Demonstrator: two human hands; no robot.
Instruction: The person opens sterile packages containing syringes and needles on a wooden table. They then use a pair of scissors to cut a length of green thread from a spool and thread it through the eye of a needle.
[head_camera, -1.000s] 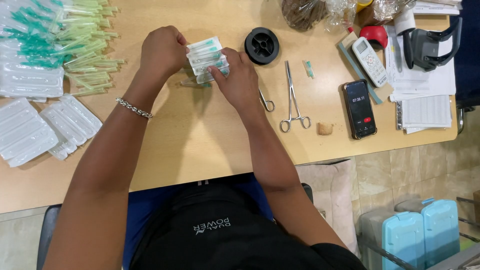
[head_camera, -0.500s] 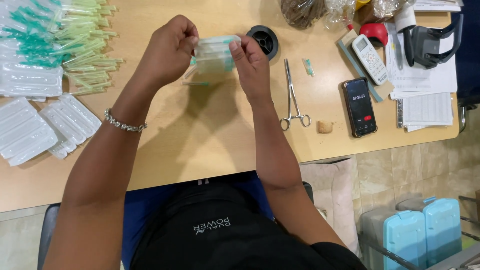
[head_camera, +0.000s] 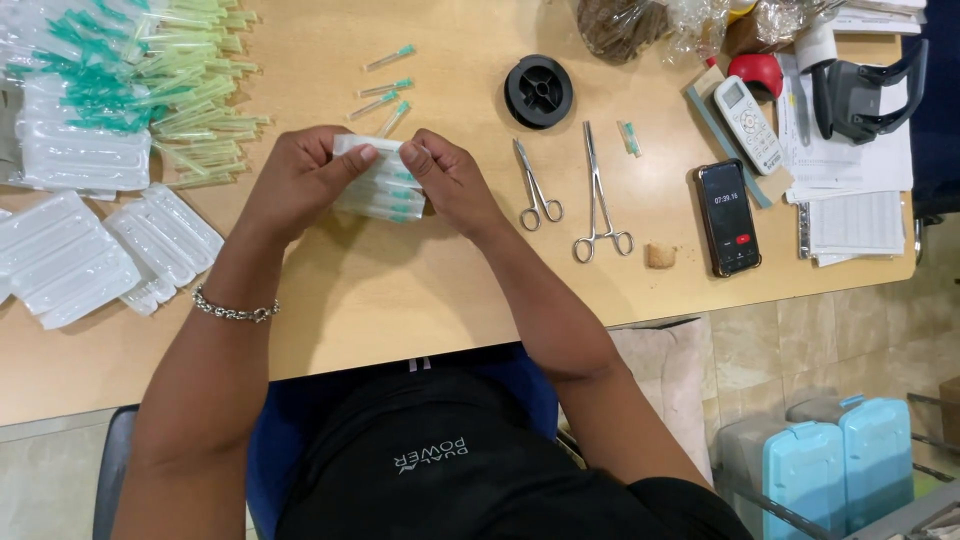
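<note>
We held a clear blister strip of needles (head_camera: 385, 190) between both hands just above the counter (head_camera: 420, 290), near its middle. Our left hand (head_camera: 300, 180) had its grip clenched on the strip's left end, thumb on top, and our right hand (head_camera: 450, 180) had its grip clenched on the right end in the same way, so the strip sat between the 2 thumbs. Just beyond the strip, 4 loose capped needles (head_camera: 385, 88) lay on the counter. Far to the left lay a heap of green-capped needles (head_camera: 190, 90), and near it, on the left edge, empty clear trays (head_camera: 90, 250). To the right of our right hand lay small scissors (head_camera: 537, 188) and, just beside them, forceps (head_camera: 598, 200), with a black spool (head_camera: 538, 90) further off. A phone (head_camera: 728, 216) lay well to the right. A bracelet (head_camera: 233, 310) circled our left wrist.
</note>
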